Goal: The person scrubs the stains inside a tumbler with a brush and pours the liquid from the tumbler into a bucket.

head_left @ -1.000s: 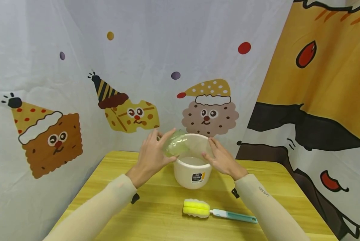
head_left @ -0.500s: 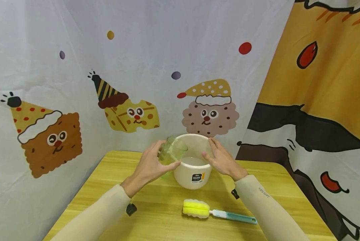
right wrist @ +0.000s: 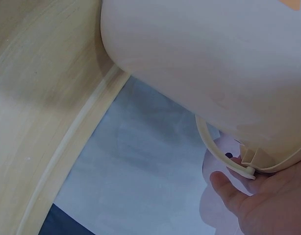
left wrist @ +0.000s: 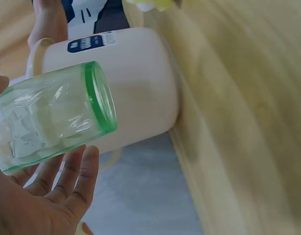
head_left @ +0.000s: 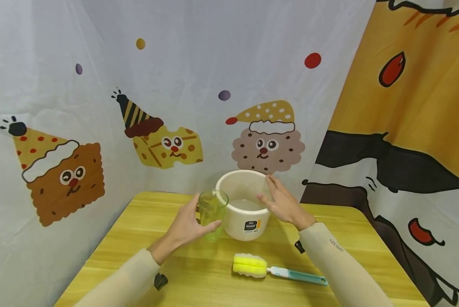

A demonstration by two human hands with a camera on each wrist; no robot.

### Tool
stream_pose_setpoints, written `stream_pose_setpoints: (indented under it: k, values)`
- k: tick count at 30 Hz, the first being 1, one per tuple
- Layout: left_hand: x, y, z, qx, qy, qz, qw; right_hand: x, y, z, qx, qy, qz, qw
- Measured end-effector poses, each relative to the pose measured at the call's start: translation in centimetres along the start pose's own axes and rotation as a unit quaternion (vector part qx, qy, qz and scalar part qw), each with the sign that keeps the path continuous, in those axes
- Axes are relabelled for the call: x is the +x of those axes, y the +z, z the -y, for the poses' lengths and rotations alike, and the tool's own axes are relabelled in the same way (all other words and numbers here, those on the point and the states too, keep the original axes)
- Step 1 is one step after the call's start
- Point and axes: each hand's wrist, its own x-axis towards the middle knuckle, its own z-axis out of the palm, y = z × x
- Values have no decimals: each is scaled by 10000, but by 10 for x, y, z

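A clear green drinking glass [head_left: 213, 213] stands nearly upright just left of the white bucket [head_left: 237, 226], overlapping its wall in the head view. My left hand [head_left: 185, 226] grips the glass, thumb on the near side and fingers round the far side. In the left wrist view the thick green base of the glass [left wrist: 99, 98] shows above the tabletop, and the glass looks empty. My right hand [head_left: 285, 202] holds the bucket's right rim, thumb over the inside. The bucket's handle [right wrist: 216, 149] hangs by the fingers in the right wrist view. Water seems to lie in the bucket.
In front of the bucket lies a bottle brush with a yellow sponge head [head_left: 250, 265] and a teal-and-white handle [head_left: 300, 275]. The wooden table [head_left: 191, 281] ends at the back against a printed cloth backdrop [head_left: 198, 64].
The glass was tipped over the bucket's left rim. My left hand has turned it upright and brought it down and left beside the bucket. My right hand stays at the rim.
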Motion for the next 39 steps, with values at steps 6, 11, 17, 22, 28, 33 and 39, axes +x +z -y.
stream_pose_setpoints:
  k: [6,11,17,22,28,33,39]
  values:
    - [-11,7,12,-93,-242,268,9993,1,-1,-1,-9,-29,-31,10000]
    - [-21,12,23,65,-388,495,9980,0,-2,-1,-7,-5,12,10000]
    - [-31,15,35,111,-448,753,9961,1,-3,0,4,17,-6,10000]
    - [-36,17,39,108,-447,851,9953,1,-2,0,7,6,44,10000]
    - [-37,18,39,71,-555,896,9944,-1,-2,-1,66,12,40,10000]
    - [-38,18,37,203,-728,887,9932,-1,-2,-1,60,26,11,10000]
    - [-41,18,36,499,-899,831,9912,-1,-2,0,87,21,25,10000]
